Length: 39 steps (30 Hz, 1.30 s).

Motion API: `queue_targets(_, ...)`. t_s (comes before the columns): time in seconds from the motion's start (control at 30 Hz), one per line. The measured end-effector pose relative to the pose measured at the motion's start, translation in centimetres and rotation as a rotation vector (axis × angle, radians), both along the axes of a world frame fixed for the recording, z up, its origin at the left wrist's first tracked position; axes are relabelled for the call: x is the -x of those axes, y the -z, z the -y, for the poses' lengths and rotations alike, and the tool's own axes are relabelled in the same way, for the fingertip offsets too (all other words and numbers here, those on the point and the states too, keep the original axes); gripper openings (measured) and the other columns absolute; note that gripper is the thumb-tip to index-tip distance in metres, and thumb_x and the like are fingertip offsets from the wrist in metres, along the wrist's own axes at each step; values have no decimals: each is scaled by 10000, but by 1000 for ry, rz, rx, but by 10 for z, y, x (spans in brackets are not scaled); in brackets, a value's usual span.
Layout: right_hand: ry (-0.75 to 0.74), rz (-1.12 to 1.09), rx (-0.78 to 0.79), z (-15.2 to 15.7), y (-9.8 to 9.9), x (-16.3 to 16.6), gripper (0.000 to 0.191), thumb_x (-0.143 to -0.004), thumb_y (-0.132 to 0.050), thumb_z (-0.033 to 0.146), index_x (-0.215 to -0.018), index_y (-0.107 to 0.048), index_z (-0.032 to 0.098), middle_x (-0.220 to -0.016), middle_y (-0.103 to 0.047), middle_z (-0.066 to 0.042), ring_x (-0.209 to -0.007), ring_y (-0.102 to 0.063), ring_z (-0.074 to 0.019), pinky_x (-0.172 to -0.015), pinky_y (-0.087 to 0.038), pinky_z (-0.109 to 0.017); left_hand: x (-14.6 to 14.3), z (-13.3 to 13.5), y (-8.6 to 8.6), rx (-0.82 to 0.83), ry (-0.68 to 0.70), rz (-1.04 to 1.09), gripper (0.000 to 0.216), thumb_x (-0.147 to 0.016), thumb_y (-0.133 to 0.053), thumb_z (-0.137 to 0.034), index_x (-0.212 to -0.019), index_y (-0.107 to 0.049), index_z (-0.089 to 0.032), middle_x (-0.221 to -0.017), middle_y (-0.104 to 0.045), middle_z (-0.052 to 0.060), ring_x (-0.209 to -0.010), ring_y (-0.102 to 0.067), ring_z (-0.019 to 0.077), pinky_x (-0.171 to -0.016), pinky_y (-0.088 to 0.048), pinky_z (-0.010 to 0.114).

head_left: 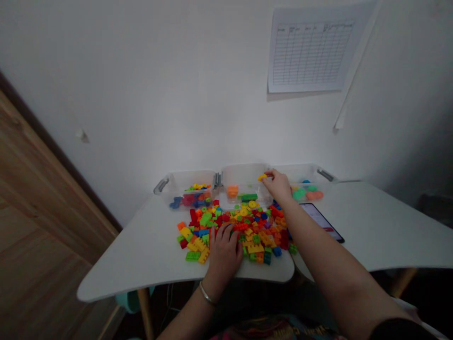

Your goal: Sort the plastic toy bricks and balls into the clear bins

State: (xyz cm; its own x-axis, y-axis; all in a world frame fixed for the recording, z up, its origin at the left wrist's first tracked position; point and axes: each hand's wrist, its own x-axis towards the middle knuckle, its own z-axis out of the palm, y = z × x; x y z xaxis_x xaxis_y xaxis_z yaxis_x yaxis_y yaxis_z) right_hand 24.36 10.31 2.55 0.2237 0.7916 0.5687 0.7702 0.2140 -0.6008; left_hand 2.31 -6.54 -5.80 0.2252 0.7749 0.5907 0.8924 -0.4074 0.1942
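free: bare table (pixel 141 255) left | blocked: brick pile (pixel 240 231), bins (pixel 244 177), probably phone (pixel 323 222) right

Silver bangle (pixel 206 293) on left wrist, dark right sleeve (pixel 403 329)

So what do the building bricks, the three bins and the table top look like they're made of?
Bricks: moulded plastic, by their saturated colours and studs. Bins: clear plastic, since the contents show through the walls. Table: smooth matt white top, probably laminate or painted board; hard to tell.
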Motion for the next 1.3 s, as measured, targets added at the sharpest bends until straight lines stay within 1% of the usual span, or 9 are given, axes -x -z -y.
queue_targets(0.2,52,25,91,-3,-4,2,300,-780,-604,298,-1040,-690,177,-992,-724,-69,-913,-637,-216,-869,-462,-338,0,0,-1,2,-1,5,271,-803,-570,-202,-1053,-673,-216,-1218,-656,87,-1187,-543,302,-1107,-284,621)
queue_targets(0.33,60,13,88,-5,-3,2,304,-775,-606,293,-1044,-687,178,-978,-729,-61,-914,-635,-217,-875,-459,-339,0,0,-1,4,4,3,270,-806,-571,-196,-1055,-673,-212,-1221,-654,90,-1193,-539,304,-1111,-277,622)
queue_targets(0.57,17,-9,-30,-3,9,-1,268,-804,-571,349,-969,-708,189,-934,-729,-61,-867,-604,-218,-865,-459,-366,-1,0,-1,-9,6,13,270,-799,-575,-189,-1048,-676,-216,-1213,-656,92,-1186,-544,304,-1104,-284,623)
queue_targets(0.73,-30,-10,-51,3,7,-2,258,-789,-571,328,-942,-720,183,-904,-719,-73,-866,-595,-233,-865,-447,-383,0,0,-1,0,9,8,277,-799,-576,-189,-1059,-671,-213,-1220,-653,92,-1197,-536,304,-1111,-271,620)
queue_targets(0.87,5,-16,-203,19,3,-2,230,-792,-568,298,-914,-721,176,-889,-706,-86,-880,-582,-245,-870,-426,-386,0,-1,0,-4,6,8,270,-800,-576,-190,-1051,-671,-214,-1215,-655,93,-1189,-540,305,-1104,-279,621)
queue_targets(0.97,-9,15,-274,33,11,0,185,-805,-567,285,-869,-705,180,-871,-696,-82,-837,-575,-231,-852,-422,-374,0,-1,0,-2,9,13,264,-805,-569,-191,-1049,-670,-213,-1218,-654,93,-1185,-541,303,-1107,-274,619)
queue_targets(1.03,-82,64,-239,40,21,2,160,-814,-569,276,-855,-697,189,-864,-694,-73,-829,-579,-222,-843,-424,-363,-1,0,-1,-6,8,13,261,-809,-567,-193,-1048,-670,-213,-1214,-656,93,-1184,-542,304,-1109,-272,619)
queue_targets(1.13,-197,186,-115,47,40,7,135,-827,-570,239,-861,-694,199,-901,-701,-63,-899,-592,-217,-875,-423,-348,-1,0,-1,-9,5,6,267,-809,-569,-191,-1055,-668,-215,-1211,-657,90,-1186,-542,300,-1111,-272,615)
queue_targets(1.3,-213,405,137,49,58,17,147,-815,-622,221,-927,-714,201,-979,-692,-68,-1001,-580,-213,-926,-414,-317,-1,0,-1,-7,0,-1,274,-809,-570,-191,-1063,-669,-217,-1219,-653,89,-1191,-539,299,-1111,-273,615)
